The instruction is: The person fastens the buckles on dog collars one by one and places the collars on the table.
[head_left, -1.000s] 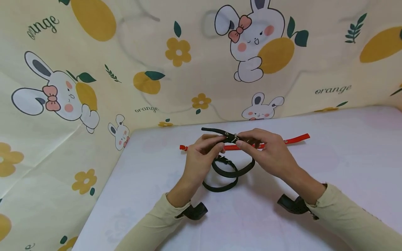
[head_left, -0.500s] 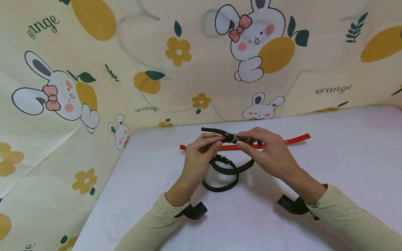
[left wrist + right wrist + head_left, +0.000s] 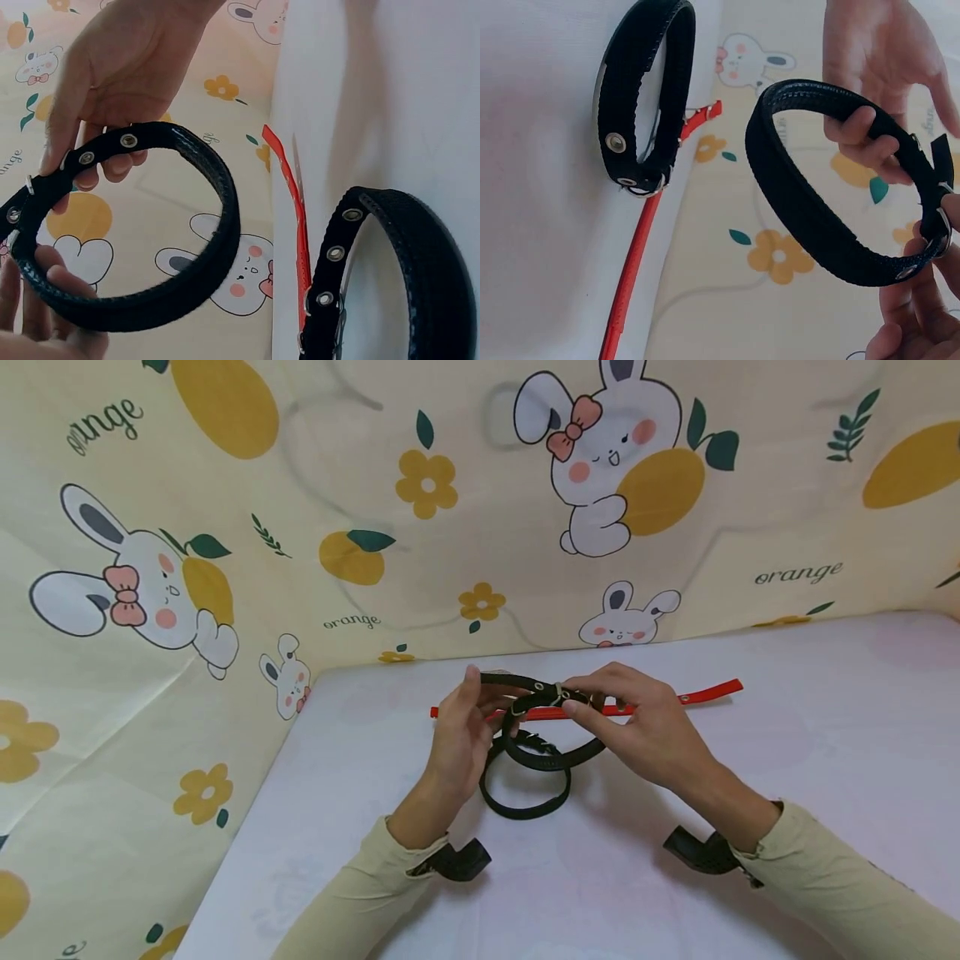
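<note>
Above the table, a looped black collar point(image 3: 551, 762) is held between both hands, its metal eyelets and buckle point(image 3: 559, 694) at the top. My right hand point(image 3: 651, 727) pinches it at the buckle, thumb in front. A free strap end runs leftward from there. On the other side, my left hand point(image 3: 457, 743) has its thumb raised off the strap, while its curled fingers point(image 3: 857, 124) lap over the loop in the right wrist view. Below, a second black collar point(image 3: 525, 814) lies on the table in a ring, its buckle at the far side.
Behind the hands, a red collar point(image 3: 711, 693) is stretched out straight across the white table point(image 3: 787, 793). A cream cloth point(image 3: 450, 552) printed with rabbits and oranges hangs behind and to the left. Dark camera mounts point(image 3: 701, 850) sit at both wrists.
The left hand has loosened its pinch beside the buckle and moved slightly left, its thumb lifting upward. More of the held collar's loop now shows. The right hand keeps its grip.
</note>
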`<state>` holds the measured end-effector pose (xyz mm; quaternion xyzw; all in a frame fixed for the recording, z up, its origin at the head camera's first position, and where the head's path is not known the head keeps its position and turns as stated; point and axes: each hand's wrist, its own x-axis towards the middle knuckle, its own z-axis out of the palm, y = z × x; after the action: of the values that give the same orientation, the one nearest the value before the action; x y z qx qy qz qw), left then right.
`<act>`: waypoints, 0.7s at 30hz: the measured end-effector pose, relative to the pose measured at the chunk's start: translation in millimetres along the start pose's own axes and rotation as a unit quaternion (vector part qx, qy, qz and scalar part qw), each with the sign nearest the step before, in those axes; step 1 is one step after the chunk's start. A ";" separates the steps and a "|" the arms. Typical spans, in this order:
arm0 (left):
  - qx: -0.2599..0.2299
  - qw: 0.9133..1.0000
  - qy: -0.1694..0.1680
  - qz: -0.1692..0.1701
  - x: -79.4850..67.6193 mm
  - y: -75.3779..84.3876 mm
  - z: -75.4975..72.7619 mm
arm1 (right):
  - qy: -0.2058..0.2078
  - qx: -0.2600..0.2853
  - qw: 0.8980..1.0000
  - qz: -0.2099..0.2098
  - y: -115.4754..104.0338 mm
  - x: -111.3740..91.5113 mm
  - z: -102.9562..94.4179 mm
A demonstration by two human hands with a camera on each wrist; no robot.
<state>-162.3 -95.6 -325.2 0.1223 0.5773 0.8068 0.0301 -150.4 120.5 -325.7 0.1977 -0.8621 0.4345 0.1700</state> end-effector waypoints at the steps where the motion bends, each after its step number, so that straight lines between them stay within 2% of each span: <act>1: 0.001 1.000 0.002 -0.004 0.0 0.5 0.0 | -0.001 0.002 1.000 -0.002 0.2 0.0 0.2; 12: -0.002 1.000 0.016 -0.022 1.2 0.1 1.7 | 0.000 0.002 1.000 -0.002 -0.4 -0.2 0.1; 21: 0.010 1.000 0.016 -0.017 -0.4 -0.4 2.6 | -0.002 0.004 1.000 -0.003 -0.6 -1.1 0.2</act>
<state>-161.3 -93.2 -324.8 0.0995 0.5881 0.8019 0.0336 -149.2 120.2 -325.9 0.2016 -0.8599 0.4375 0.1690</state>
